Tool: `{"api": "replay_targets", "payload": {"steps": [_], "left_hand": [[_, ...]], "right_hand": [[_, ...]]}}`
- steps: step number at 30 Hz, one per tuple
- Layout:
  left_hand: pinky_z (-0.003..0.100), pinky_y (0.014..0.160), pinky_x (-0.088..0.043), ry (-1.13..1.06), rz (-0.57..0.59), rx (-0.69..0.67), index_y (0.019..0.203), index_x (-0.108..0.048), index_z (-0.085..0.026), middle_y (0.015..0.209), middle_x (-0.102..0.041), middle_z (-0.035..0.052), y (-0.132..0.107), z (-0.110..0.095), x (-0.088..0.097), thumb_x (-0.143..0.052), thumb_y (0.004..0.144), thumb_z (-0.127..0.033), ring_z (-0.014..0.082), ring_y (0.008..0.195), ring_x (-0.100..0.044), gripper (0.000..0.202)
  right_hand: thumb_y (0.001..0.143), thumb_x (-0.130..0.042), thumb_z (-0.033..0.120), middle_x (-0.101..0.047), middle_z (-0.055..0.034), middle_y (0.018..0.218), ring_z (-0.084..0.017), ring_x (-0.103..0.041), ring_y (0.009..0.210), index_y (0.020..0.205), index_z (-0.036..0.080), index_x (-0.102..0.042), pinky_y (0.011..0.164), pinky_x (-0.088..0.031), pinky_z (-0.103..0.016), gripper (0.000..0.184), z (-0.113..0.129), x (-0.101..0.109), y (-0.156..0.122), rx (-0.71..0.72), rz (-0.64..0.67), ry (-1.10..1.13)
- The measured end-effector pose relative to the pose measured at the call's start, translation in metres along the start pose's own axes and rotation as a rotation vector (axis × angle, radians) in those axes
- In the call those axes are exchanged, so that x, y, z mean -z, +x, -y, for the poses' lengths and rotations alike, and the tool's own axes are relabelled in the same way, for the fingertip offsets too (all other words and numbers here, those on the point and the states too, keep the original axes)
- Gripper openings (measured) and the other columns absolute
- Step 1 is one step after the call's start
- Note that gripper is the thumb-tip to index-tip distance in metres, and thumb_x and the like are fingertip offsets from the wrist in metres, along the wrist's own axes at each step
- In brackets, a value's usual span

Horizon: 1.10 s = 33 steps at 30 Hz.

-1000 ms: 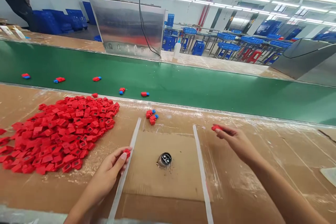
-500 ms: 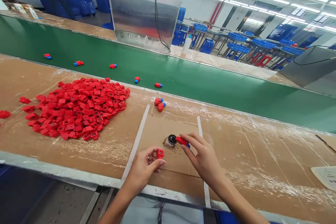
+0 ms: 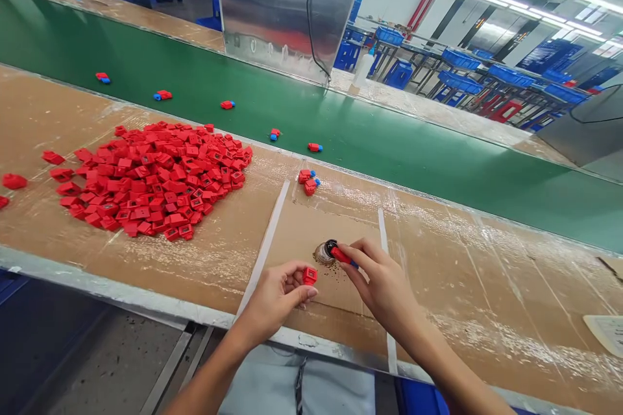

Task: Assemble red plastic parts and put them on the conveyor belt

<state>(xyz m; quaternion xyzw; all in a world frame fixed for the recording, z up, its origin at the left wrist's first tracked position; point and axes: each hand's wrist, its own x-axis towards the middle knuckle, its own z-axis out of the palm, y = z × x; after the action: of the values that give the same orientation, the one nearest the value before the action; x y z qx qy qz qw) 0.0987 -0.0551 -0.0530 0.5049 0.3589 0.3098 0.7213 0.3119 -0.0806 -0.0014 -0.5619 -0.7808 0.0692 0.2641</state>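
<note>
My right hand (image 3: 384,279) pinches a red plastic piece with a blue end (image 3: 341,255) between thumb and fingers, pressing its tip on a round black-topped fitting (image 3: 325,253) set in the cardboard. Dark grains lie scattered around that fitting. My left hand (image 3: 275,298) sits just left of it, its fingertips gripping a square red plastic piece (image 3: 309,275). A large heap of red pieces (image 3: 150,181) lies further left on the brown cardboard bench top (image 3: 233,272). A small cluster of red-and-blue pieces (image 3: 308,181) lies beyond my hands.
White strips (image 3: 265,246) flank the cardboard patch. Behind it runs a green conveyor belt (image 3: 389,142) carrying several red-and-blue pieces. A steel sheet (image 3: 287,6) stands beyond the belt, with blue crates and tables behind. White paper (image 3: 606,334) lies at right.
My view has tilted further down and shifted. Both hands have come closer together, and the right hand's piece now sits closer on the fitting. The person in the background has moved almost out of view.
</note>
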Motion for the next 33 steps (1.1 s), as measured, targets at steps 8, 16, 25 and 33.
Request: {"api": "replay_targets", "payload": {"steps": [8, 16, 25, 33], "left_hand": [[0.021, 0.063, -0.046, 0.006, 0.014, 0.008, 0.101, -0.066, -0.016, 0.077, -0.057, -0.0015, 0.001, 0.0, 0.001, -0.071, 0.083, -0.03, 0.0107, 0.069, -0.052, 0.024], [0.021, 0.06, -0.048, -0.05, 0.101, 0.062, 0.098, -0.065, -0.015, 0.073, -0.056, -0.0027, -0.004, -0.005, -0.004, -0.071, 0.082, -0.027, 0.0097, 0.062, -0.055, 0.021], [0.025, 0.065, -0.052, -0.077, 0.228, 0.124, 0.104, -0.066, -0.015, 0.071, -0.064, 0.0005, -0.002, -0.007, -0.006, -0.07, 0.082, -0.027, 0.0136, 0.065, -0.061, 0.026], [0.026, 0.066, -0.051, -0.057, 0.248, 0.142, 0.11, -0.068, -0.014, 0.07, -0.066, 0.0016, -0.002, -0.009, -0.004, -0.072, 0.082, -0.033, 0.0146, 0.065, -0.062, 0.034]], "right_hand": [[0.099, -0.052, 0.018, -0.06, -0.0073, 0.096, -0.019, -0.059, 0.082, 0.121, 0.016, -0.061, 0.07, -0.05, -0.031, 0.024, -0.002, -0.005, -0.003, 0.011, -0.024, 0.001], [0.1, -0.052, 0.027, -0.064, -0.0084, 0.104, -0.021, -0.063, 0.091, 0.121, 0.021, -0.062, 0.077, -0.051, -0.033, 0.024, 0.007, 0.014, 0.001, -0.114, -0.085, 0.137], [0.099, -0.055, 0.027, -0.065, -0.0046, 0.097, -0.017, -0.061, 0.085, 0.122, 0.023, -0.064, 0.074, -0.05, -0.028, 0.025, 0.025, 0.005, -0.024, -0.178, 0.023, 0.406], [0.099, -0.055, 0.026, -0.065, -0.0066, 0.097, -0.017, -0.062, 0.085, 0.119, 0.021, -0.065, 0.072, -0.051, -0.027, 0.023, 0.025, -0.003, -0.032, -0.19, 0.049, 0.421]]}}
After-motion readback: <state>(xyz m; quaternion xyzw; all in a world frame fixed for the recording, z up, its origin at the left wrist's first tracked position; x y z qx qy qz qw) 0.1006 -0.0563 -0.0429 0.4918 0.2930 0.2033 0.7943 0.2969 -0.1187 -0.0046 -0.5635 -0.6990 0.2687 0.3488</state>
